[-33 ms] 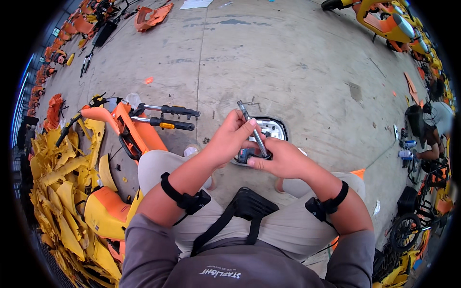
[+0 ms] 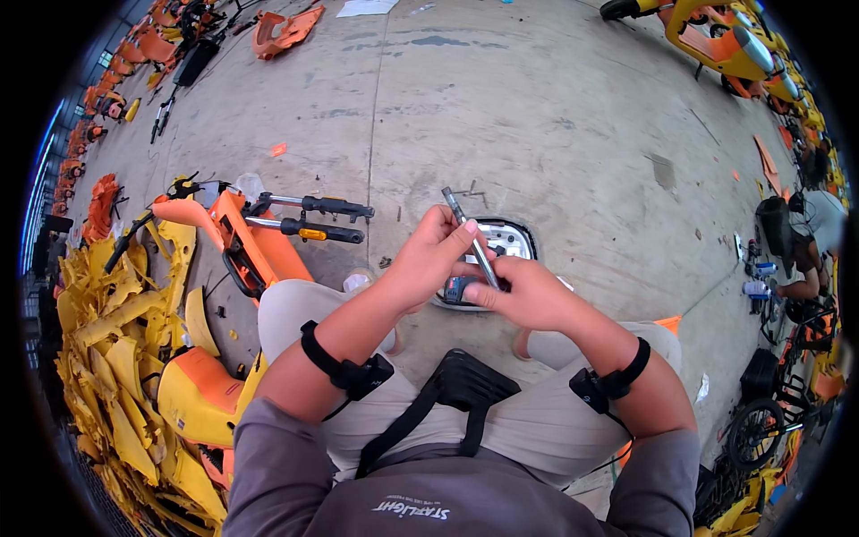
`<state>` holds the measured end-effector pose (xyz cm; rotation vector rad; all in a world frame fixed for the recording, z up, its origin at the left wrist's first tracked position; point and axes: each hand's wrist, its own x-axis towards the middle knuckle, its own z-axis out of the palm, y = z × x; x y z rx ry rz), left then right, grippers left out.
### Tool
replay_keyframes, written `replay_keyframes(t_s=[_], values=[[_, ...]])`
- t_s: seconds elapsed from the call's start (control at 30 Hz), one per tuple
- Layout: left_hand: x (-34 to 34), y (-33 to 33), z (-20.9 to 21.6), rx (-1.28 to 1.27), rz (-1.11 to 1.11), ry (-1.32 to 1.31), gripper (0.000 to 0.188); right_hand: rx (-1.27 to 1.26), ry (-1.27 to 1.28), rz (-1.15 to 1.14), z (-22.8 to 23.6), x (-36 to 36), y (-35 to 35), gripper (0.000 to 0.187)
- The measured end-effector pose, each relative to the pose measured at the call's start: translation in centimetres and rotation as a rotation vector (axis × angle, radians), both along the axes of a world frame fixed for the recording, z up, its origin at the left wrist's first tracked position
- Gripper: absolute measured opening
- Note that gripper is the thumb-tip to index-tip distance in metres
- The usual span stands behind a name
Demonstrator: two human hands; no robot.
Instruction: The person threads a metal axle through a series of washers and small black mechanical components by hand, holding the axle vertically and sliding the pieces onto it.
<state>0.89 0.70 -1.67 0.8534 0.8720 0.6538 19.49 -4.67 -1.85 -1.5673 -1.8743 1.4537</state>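
A slim grey metal rod [image 2: 455,206] slants between my two hands, its upper end pointing up and left. My left hand [image 2: 438,255] grips it around the middle with thumb and fingers. My right hand [image 2: 528,295] pinches its lower end, with the thumb laid across; the tip is hidden there. Beneath the hands, on the floor between my feet, lies a white, black-rimmed shell [image 2: 510,237]. A dark blue-black object [image 2: 458,288] sits at its near left, partly covered by my hands, its kind unclear. A few short metal pins [image 2: 474,191] lie just beyond.
To my left are an orange scooter front [image 2: 268,246] with two fork legs [image 2: 331,234], a yellow-orange body piece [image 2: 197,394] and a heap of yellow panels [image 2: 116,358]. Another person [image 2: 810,242] crouches at the right near cans [image 2: 756,288] and a wheel [image 2: 754,432]. Scooters [image 2: 716,45] stand far right.
My right thumb and fingers have shifted slightly at the rod's lower end, and the dark object below looks a little different in outline. My left hand and the rod have hardly moved.
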Motion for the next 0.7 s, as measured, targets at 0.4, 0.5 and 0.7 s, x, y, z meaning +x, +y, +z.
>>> replay_keyframes(t_s=[0.4, 0.5, 0.7], values=[[-0.4, 2.1, 0.2, 0.331, 0.211, 0.098, 0.031, -0.136, 0.288, -0.151, 0.9, 1.1, 1.6, 0.039], [-2.0, 4.4, 1.7, 0.312, 0.444, 0.093, 0.03, -0.292, 0.403, -0.447, 2.9, 2.2, 2.2, 0.033], [-2.3, 9.6, 1.4, 0.089, 0.533, 0.136, 0.022, -0.283, 0.665, -0.606, 4.4, 5.1, 3.1, 0.032]])
